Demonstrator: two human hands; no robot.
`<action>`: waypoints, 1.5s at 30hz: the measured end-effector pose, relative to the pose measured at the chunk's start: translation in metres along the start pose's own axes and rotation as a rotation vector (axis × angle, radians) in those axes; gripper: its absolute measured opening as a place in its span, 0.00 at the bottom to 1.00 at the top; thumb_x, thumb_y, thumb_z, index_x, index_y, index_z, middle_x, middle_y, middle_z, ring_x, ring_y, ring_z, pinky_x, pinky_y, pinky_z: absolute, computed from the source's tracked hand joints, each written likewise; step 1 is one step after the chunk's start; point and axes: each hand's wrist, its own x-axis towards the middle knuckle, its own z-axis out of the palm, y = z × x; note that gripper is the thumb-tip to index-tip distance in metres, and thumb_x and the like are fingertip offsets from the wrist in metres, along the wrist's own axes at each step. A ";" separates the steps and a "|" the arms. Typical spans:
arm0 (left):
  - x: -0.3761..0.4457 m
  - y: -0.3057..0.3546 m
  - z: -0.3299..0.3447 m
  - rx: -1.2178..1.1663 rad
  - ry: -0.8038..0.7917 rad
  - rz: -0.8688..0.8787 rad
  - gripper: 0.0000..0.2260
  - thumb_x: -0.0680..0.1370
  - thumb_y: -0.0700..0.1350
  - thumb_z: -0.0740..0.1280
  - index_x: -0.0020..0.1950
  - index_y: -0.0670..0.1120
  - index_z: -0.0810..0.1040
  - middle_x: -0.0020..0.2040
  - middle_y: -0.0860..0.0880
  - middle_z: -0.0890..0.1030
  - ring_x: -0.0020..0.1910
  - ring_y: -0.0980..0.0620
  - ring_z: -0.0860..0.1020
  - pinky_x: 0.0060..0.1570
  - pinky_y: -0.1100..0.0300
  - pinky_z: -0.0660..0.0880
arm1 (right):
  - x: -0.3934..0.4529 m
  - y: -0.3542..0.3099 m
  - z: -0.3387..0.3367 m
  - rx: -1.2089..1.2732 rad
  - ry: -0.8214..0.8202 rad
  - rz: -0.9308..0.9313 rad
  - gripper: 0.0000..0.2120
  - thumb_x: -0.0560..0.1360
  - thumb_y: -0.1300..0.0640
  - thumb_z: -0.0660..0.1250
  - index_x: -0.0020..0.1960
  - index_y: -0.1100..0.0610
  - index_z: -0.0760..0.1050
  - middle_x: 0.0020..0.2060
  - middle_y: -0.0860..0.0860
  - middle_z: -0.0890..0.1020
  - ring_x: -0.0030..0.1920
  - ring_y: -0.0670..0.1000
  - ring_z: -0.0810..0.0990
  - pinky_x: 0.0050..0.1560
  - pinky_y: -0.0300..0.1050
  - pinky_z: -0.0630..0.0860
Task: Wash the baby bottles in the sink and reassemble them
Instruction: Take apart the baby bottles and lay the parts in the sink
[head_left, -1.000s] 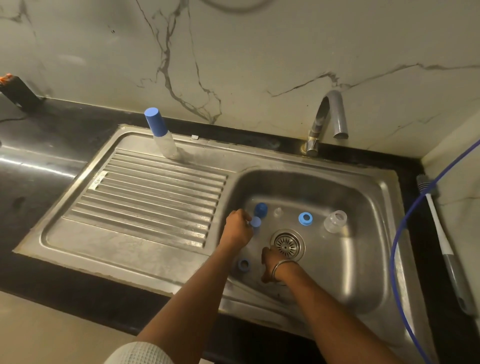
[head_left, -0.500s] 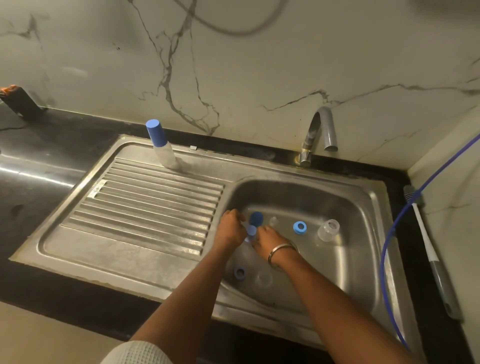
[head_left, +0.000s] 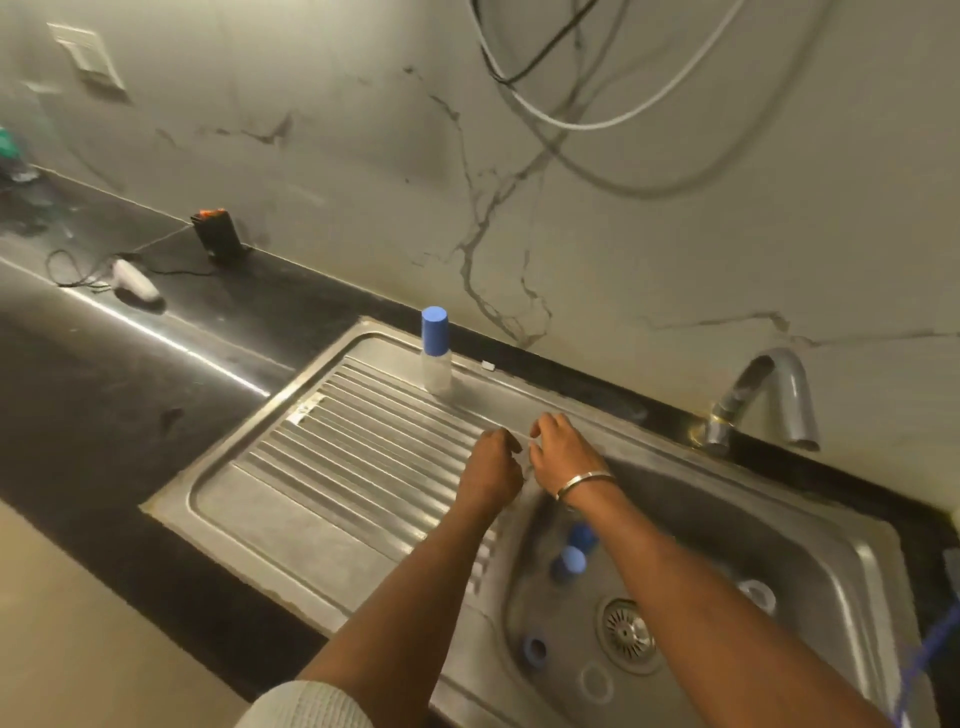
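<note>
My left hand (head_left: 492, 465) and my right hand (head_left: 563, 449) hover close together over the drainboard (head_left: 332, 467), at the basin's left rim. The left hand's fingers are curled under; blur hides whether they hold anything. My right hand's fingers are loosely bent with nothing visible in them. An assembled bottle with a blue cap (head_left: 435, 348) stands upright at the drainboard's far edge. In the basin (head_left: 831, 551) lie two blue caps (head_left: 569, 564), a blue ring (head_left: 535, 649), a clear ring (head_left: 596, 679) and a clear piece (head_left: 757, 595).
The drain strainer (head_left: 626, 626) sits mid-basin and the faucet (head_left: 769, 400) curves over its far rim. A blue hose (head_left: 930, 654) hangs at the right. On the black counter lie a black device (head_left: 215, 234) and a white object (head_left: 136, 280) with a cord.
Both hands have risen out of the basin and moved left over the drainboard. The blue caps stay in the basin. The view has swung left.
</note>
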 end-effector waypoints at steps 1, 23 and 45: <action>0.007 -0.004 -0.008 -0.002 0.014 -0.012 0.11 0.74 0.34 0.65 0.53 0.46 0.77 0.54 0.47 0.76 0.46 0.54 0.71 0.42 0.66 0.69 | 0.009 -0.008 -0.002 -0.009 0.009 -0.019 0.12 0.79 0.55 0.60 0.61 0.57 0.69 0.59 0.55 0.73 0.55 0.54 0.76 0.51 0.42 0.71; 0.146 -0.106 -0.096 -0.131 0.096 -0.158 0.30 0.71 0.47 0.75 0.70 0.45 0.67 0.66 0.47 0.70 0.65 0.48 0.70 0.60 0.62 0.68 | 0.199 -0.132 0.020 -0.089 -0.005 -0.175 0.23 0.76 0.53 0.66 0.69 0.53 0.63 0.64 0.56 0.67 0.60 0.57 0.73 0.58 0.51 0.76; 0.079 0.047 0.003 -0.552 -0.011 0.126 0.22 0.63 0.46 0.73 0.55 0.54 0.73 0.47 0.56 0.80 0.45 0.59 0.79 0.45 0.60 0.79 | 0.097 -0.018 -0.123 -0.138 -0.106 0.275 0.27 0.73 0.39 0.67 0.60 0.60 0.74 0.59 0.58 0.78 0.57 0.58 0.77 0.48 0.42 0.70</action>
